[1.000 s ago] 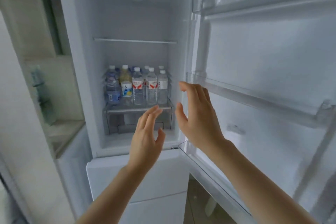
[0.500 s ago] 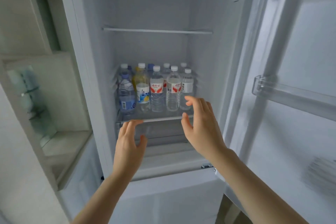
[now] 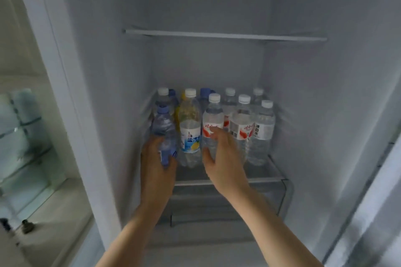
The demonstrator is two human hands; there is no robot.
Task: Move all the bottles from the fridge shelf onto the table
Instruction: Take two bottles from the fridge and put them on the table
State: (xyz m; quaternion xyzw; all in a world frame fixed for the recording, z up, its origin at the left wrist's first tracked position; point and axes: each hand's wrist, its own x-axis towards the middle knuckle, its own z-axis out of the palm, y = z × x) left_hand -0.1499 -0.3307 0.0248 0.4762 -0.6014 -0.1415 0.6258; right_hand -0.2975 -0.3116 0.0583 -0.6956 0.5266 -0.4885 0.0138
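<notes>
2 bare forearms, no sleeves visible; left hand [image 3: 157, 165] and right hand [image 3: 223, 162] ungloved, no jewellery seen.

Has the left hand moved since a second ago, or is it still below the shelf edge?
Yes. The left hand has gone up and forward past the shelf edge and now grips the blue-capped bottle at the row's left end.
</notes>
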